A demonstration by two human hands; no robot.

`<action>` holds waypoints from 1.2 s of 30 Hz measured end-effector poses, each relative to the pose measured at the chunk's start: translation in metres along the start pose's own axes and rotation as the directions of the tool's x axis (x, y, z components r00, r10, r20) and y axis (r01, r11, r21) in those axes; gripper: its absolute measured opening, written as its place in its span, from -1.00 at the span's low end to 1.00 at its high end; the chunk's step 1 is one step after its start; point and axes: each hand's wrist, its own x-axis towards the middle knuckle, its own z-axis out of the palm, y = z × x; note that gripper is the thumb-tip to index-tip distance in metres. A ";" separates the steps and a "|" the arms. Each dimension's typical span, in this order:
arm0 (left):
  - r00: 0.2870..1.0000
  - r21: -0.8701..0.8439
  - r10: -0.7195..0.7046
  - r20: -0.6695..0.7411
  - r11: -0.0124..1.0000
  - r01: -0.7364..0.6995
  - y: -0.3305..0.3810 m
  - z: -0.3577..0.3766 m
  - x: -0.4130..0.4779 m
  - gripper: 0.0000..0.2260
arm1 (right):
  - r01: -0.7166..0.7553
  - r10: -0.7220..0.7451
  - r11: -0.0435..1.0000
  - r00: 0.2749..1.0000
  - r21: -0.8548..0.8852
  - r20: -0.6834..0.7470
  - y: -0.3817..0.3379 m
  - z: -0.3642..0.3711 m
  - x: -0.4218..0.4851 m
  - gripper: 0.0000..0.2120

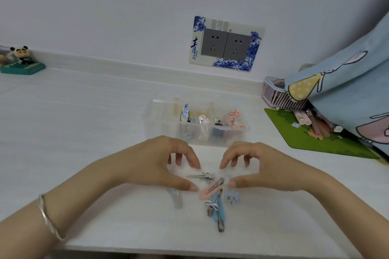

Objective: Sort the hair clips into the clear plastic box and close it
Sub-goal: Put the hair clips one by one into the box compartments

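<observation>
- Your left wrist, nearest the camera, wears a thin silver bracelet (49, 219).
- A loose pile of hair clips (212, 197) lies on the white table (84, 132) between your hands: a blue clip (216, 209) with a small silver bow across it, a pink clip (207, 192) lying over its far end, a slim silver clip (200, 176) beyond that, a clear one (176, 197) off to the left and a pale blue one (231, 196) to the right.
- Your left hand (160, 166) arches over the left side of the pile, fingers curved and pointing down, thumb and fingers well spread with nothing held; the thumb tip sits just beside the pink clip.
- Your right hand (259, 166) mirrors it on the right, also loosely curved and gripping nothing; whether its thumb touches the clip's metal end, you cannot tell.
- Just beyond your fingertips stands the clear plastic box (195, 130), its top open, with several clips upright in its compartments, a red-patterned one at the right end.
- To the right lie a green mat (315, 141), a pink basket (275, 94) and blue cartoon-print fabric (347, 90).
- On the wall sits a double socket (226, 45) in a blue-flowered frame; far left stands a panda figure (21, 57).
</observation>
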 end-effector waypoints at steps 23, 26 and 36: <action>0.999 -0.011 -0.004 -0.039 1.000 0.003 -0.006 0.006 0.014 -0.58 | 0.016 0.137 0.843 0.960 0.538 -0.243 0.006 0.019 0.018 -0.90; 0.997 -0.068 -0.007 -0.074 0.998 0.002 -0.010 0.008 0.016 -0.57 | 0.041 0.208 0.742 0.935 0.670 -0.288 0.002 0.017 0.029 -0.86; 0.987 -0.181 -0.016 -0.161 0.983 -0.013 -0.016 0.013 0.021 -0.57 | 0.024 0.069 0.970 0.927 0.243 -0.368 -0.003 -0.041 0.092 -0.84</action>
